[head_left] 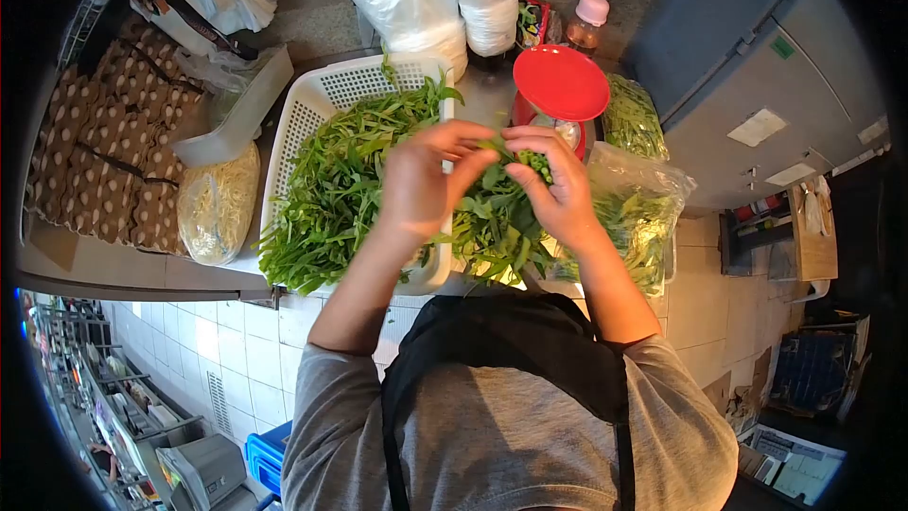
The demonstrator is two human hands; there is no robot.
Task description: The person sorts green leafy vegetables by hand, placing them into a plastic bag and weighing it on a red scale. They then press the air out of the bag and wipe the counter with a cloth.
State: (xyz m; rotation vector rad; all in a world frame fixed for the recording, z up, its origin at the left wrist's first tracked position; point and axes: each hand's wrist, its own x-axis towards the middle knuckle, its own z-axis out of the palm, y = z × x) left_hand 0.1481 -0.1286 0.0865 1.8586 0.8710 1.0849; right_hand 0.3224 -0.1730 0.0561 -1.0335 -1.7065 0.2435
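Note:
My right hand [560,187] is closed around a bunch of leafy green stems [534,165], with the cut ends showing between thumb and fingers. Leaves of the bunch [511,227] hang below that hand. My left hand [421,178], slightly blurred, meets it from the other side, its thumb and fingers pinched on green at the top of the bunch. Under and left of my left hand, a white perforated basket [284,147] holds a heap of long-leaved greens [345,166]. A red-topped scale [563,82] stands just beyond my right hand.
Bagged greens [629,213] lie right of my hands, with another bag [636,118] behind. A bag of pale sprouts [219,203] and egg trays [104,147] stand at left. Rolls of plastic bags [411,5] and a pink-capped bottle [588,19] line the back. Grey cabinet doors [766,66] rise at right.

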